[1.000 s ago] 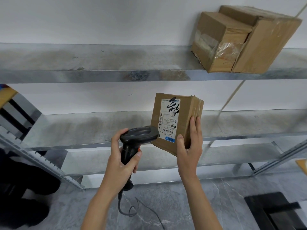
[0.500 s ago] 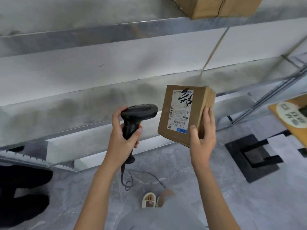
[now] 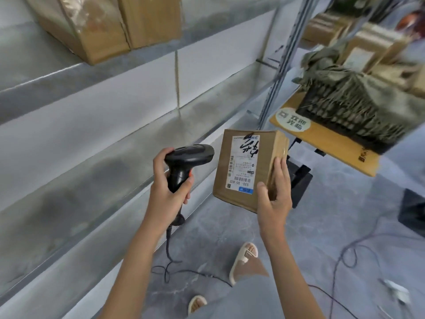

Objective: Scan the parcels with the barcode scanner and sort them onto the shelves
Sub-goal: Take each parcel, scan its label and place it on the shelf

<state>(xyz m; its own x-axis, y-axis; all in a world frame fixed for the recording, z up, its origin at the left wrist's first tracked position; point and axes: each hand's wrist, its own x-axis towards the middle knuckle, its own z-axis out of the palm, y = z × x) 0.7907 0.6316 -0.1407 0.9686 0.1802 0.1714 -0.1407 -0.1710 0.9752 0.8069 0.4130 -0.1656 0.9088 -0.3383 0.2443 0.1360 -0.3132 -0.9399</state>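
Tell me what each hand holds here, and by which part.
Left hand grips the barcode scanner by its handle. Right hand holds the labelled parcel by its lower right edge.

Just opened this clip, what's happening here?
A person stands at metal shelving sorting parcels. The left hand grips a black barcode scanner, its head turned toward a small cardboard parcel that the right hand holds up by its edge, shipping label facing the camera. The parcel is not yet shelved. Two larger boxes sit on the shelf above, and the scanner's cable trails down to the floor.
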